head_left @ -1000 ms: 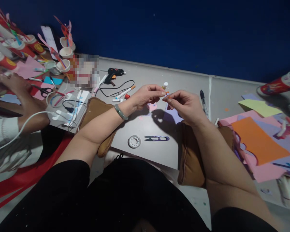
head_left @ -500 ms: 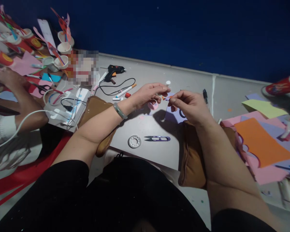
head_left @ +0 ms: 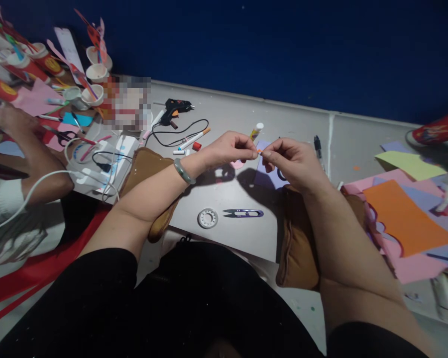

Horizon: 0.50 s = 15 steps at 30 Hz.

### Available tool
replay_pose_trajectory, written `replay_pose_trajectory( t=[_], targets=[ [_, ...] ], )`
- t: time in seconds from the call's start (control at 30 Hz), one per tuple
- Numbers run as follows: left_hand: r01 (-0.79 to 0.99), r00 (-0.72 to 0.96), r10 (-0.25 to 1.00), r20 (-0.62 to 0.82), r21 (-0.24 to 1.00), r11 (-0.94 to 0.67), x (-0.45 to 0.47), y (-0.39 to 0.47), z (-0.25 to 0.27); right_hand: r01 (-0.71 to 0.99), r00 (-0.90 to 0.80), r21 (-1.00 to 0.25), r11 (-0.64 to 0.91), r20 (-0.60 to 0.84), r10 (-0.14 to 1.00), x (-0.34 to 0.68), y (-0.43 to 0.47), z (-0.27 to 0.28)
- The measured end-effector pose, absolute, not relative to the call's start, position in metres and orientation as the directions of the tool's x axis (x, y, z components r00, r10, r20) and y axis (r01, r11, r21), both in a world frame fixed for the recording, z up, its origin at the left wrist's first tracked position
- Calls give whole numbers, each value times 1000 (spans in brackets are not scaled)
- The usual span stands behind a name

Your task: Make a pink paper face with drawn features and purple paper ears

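My left hand [head_left: 233, 149] and my right hand [head_left: 293, 160] meet fingertip to fingertip above the table. Between them they pinch a small orange paper piece [head_left: 259, 151], mostly hidden by the fingers. Under my right hand lies a lilac paper sheet [head_left: 265, 176] with a dark ring-shaped handle partly showing. A pink paper piece [head_left: 238, 164] is below my left fingers. Just beyond the hands is a glue stick or marker with a white cap [head_left: 259, 128]. Thread snips [head_left: 242, 213] and a white tape roll [head_left: 208, 218] lie nearer my body.
A black glue gun [head_left: 176, 110] with its cord lies at the back left, near a blue-tipped marker [head_left: 194, 139]. Brown cushions [head_left: 300, 243] sit under my forearms. Orange paper [head_left: 405, 216] and other sheets are at right. Another person's arm [head_left: 26, 134] works at far left among cups.
My left fingers have closed in from apart and now pinch the small orange piece together with my right hand. My right hand has barely moved.
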State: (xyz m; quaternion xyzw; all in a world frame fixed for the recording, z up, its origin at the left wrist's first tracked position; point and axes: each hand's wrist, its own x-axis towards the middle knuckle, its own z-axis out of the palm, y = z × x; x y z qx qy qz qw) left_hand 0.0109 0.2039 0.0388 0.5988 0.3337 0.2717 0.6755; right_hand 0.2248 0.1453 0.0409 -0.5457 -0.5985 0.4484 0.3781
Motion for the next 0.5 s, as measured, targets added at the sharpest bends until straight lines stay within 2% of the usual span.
replay_pose_trajectory(
  t=[0.17,0.3,0.5],
  targets=[
    [64,620,771,-145,989,135,9,207,31,340,-162,-940,-17,-76,984,226,147,39],
    [65,620,778,-100,995,75,9,209,30,355,-165,-934,-33,-98,981,225,149,37],
    [160,648,756,-92,987,-18,8,209,34,352,-176,-936,-15,-82,981,225,150,35]
  ],
)
